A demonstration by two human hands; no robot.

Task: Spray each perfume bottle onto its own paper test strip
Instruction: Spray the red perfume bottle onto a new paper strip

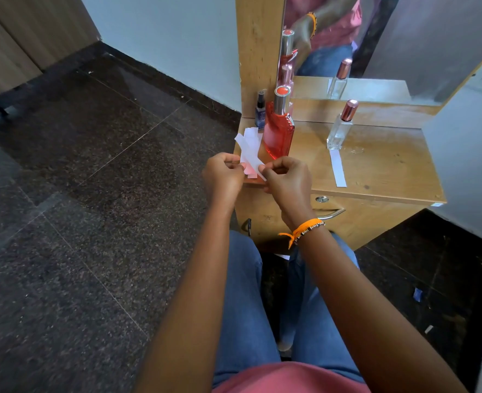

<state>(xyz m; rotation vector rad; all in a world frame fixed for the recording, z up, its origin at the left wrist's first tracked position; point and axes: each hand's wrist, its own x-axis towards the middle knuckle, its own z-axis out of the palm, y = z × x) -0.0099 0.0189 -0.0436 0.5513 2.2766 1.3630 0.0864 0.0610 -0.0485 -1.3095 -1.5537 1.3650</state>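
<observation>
Looks like the strip-picking step: both the left hand (pixel 223 173) and the right hand (pixel 286 177) pinch the bunch of paper strips (pixel 248 153) just in front of the red bottle (pixel 278 129). Next probably means peeling one strip free, then spraying the red bottle on it.

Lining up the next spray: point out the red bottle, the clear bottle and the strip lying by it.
red bottle (pixel 278 134): head view, on its red glass body.
clear bottle (pixel 339 134): head view, on its glass body.
strip (pixel 338 168): head view, on its middle.
</observation>
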